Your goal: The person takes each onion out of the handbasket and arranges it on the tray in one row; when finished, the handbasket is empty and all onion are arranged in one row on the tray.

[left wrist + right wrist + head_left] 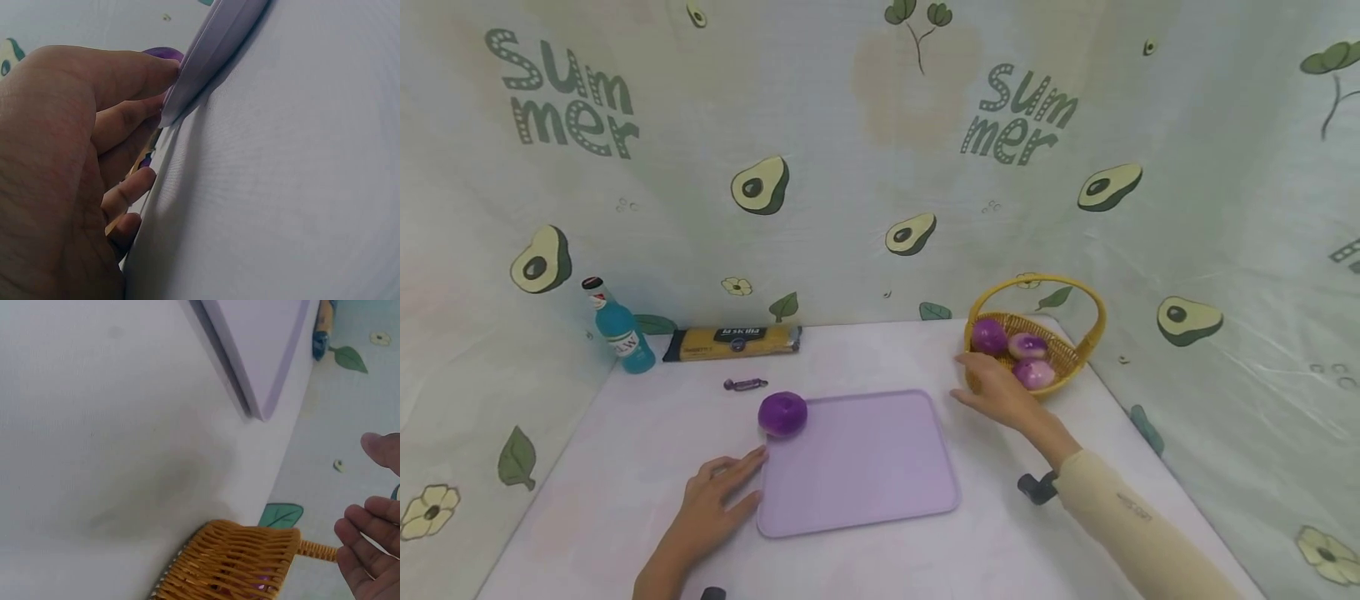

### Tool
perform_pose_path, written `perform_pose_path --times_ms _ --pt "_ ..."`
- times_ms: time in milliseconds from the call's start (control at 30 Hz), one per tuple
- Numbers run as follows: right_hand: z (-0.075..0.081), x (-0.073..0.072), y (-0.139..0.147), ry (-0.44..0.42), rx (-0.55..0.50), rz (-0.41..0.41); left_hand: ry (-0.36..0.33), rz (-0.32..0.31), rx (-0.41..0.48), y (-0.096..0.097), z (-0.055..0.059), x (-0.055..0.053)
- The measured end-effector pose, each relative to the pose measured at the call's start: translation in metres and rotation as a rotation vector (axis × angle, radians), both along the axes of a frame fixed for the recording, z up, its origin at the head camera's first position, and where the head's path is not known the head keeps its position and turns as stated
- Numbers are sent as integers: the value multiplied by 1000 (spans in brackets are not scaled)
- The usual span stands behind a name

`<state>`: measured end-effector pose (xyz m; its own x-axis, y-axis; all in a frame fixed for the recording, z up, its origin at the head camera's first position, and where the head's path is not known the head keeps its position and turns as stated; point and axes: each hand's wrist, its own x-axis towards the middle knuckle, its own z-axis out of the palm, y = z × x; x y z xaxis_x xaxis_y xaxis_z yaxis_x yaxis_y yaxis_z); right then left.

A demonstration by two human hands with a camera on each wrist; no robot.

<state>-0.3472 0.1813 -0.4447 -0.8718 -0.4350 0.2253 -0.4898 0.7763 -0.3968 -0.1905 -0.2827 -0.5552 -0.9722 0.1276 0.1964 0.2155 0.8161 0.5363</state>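
Note:
My left hand (713, 504) rests on the table at the left side of a lilac tray (861, 467). Its thumb and fingertips touch the tray's raised rim (209, 56). A whole purple onion (782, 414) sits over the tray's far left corner, just beyond those fingertips. My right hand (1003, 392) hovers at the near left side of a yellow wicker basket (1060, 354), fingers spread and holding nothing. Inside the basket lie a purple onion (988, 336) and two paler purple-and-white ones. In the right wrist view the basket's woven wall (231, 559) is below the hand's fingers (369, 537).
At the back left stands a blue bottle (625, 333) with a dark cap. Beside it lies a yellow pasta packet (733, 342), and a small purple wrapped candy (746, 385) is in front. A printed curtain (835, 275) hangs behind the white table.

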Motion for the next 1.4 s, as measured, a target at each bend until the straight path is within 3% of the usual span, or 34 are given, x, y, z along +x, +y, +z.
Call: perform_pose_path --times_ms 200,733,1167,1400 --pt "0 -9 14 35 2 -15 9 -1 -2 -1 -3 -1" --pt "4 -21 48 -62 58 -120 13 -5 7 2 0 -2" --pt "2 -38 82 -1 95 -169 46 -20 27 -1 -5 -2" --pt "1 -44 93 -44 114 -205 37 -23 22 0 -6 -4"
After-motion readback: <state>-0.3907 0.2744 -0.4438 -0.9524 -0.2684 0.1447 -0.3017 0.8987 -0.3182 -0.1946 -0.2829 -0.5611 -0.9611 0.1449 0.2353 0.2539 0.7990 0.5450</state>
